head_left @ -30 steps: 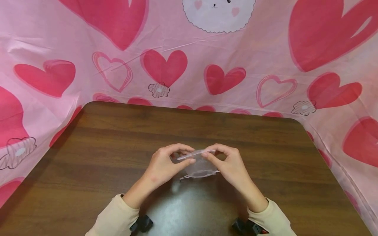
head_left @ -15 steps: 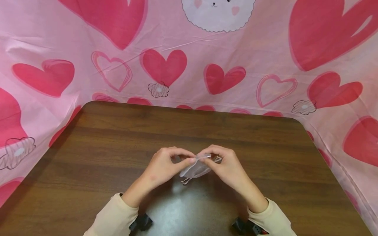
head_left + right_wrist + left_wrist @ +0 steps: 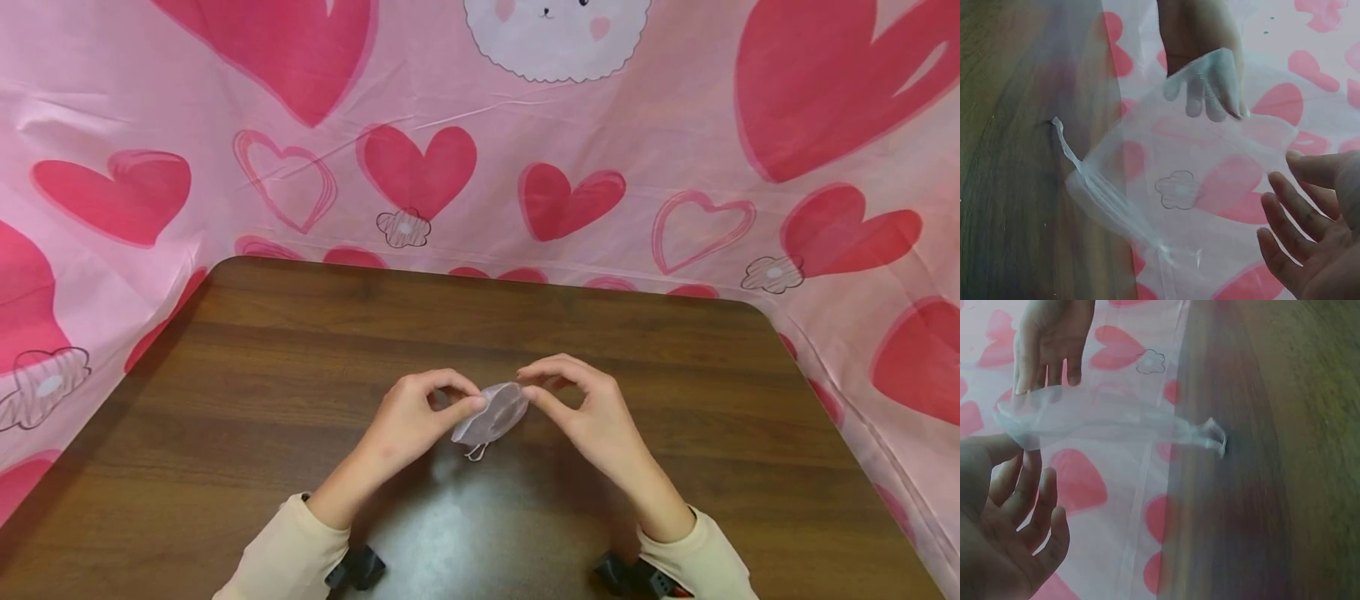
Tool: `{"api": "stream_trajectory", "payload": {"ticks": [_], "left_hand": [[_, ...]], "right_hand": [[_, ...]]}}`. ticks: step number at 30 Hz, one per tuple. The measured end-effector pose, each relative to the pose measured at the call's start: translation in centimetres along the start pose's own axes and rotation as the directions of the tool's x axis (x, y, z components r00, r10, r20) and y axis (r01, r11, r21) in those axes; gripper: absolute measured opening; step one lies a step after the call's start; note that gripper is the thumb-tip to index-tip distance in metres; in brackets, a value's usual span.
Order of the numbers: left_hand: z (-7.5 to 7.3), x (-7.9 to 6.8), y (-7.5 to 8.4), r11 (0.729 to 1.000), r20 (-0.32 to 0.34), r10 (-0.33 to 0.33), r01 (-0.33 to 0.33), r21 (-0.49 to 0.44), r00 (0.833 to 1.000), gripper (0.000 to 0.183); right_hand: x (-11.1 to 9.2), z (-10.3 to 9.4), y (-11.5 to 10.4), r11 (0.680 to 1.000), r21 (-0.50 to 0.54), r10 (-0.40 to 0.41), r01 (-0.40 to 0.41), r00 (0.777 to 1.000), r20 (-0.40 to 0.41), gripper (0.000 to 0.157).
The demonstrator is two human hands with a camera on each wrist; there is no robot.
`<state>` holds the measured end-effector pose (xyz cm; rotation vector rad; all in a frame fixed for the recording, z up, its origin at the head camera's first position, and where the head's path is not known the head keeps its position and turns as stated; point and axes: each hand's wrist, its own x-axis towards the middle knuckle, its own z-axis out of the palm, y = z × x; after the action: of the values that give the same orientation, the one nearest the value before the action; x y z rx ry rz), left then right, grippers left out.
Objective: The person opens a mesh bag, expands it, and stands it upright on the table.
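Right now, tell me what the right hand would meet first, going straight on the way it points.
Likely the sheer drawstring bag; its edge lies right ahead of the right hand, possibly already touching, since depth is unclear.

Head view's up top looking forward and down, wide enough for table (image 3: 300, 358) and heart-print cloth (image 3: 660, 125); the wrist views are way closer and turned sideways, left one with table at right, right one mirrored; those two share left hand (image 3: 412, 421), right hand (image 3: 596, 412), sheer bag (image 3: 491, 417).
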<state>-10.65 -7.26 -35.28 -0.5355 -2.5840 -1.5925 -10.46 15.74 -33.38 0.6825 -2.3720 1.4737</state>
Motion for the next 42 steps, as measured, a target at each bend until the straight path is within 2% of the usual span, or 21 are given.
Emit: {"api": "stream_trajectory", "payload": {"ticks": [5, 11, 17, 23, 27, 34, 38, 42], "left_hand": [[0.2, 0.1, 0.0, 0.999, -0.037, -0.019, 0.018, -0.039, 0.999, 0.005], [0.6, 0.3, 0.4, 0.996, -0.073, 0.001, -0.008, -0.092, 0.997, 0.005], [1.1, 0.3, 0.9, 0.992, -0.058, 0.025, -0.032, -0.123, 0.998, 0.005], [1.4, 0.2, 1.0, 0.995, -0.050, 0.036, -0.040, -0.094, 0.998, 0.004], [1.3, 0.1, 1.0, 0.997, -0.062, 0.026, -0.030, -0.077, 0.998, 0.005], [1.0, -0.1, 0.8, 0.999, -0.070, 0.051, -0.052, -0.002, 0.996, 0.010], [0.9, -0.1, 0.8, 0.998, -0.074, 0.045, -0.041, 0.046, 0.996, 0.007], [0.9, -0.2, 0.9, 0.998, -0.092, 0.001, 0.005, 0.065, 0.996, 0.005]], "right_hand": [[-0.4, -0.1, -0.1, 0.997, 0.022, 0.074, -0.073, 0.996, -0.047, 0.017], [-0.7, 0.8, -0.2, 0.985, 0.020, 0.173, -0.173, 0.985, -0.005, 0.015], [-0.7, 1.5, -0.3, 0.974, 0.061, 0.216, -0.216, 0.976, 0.014, 0.019], [-0.7, 2.0, -0.6, 0.969, 0.061, 0.240, -0.241, 0.970, 0.028, 0.015], [-0.7, 2.0, -0.6, 0.968, 0.062, 0.245, -0.244, 0.970, 0.001, 0.011], [-0.8, 1.5, -0.4, 0.969, 0.053, 0.244, -0.243, 0.969, -0.025, 0.008], [-0.8, 1.3, -0.3, 0.968, 0.051, 0.246, -0.245, 0.969, -0.026, 0.008], [-0.8, 1.1, -0.2, 0.969, 0.051, 0.245, -0.244, 0.969, -0.029, 0.008]]}}
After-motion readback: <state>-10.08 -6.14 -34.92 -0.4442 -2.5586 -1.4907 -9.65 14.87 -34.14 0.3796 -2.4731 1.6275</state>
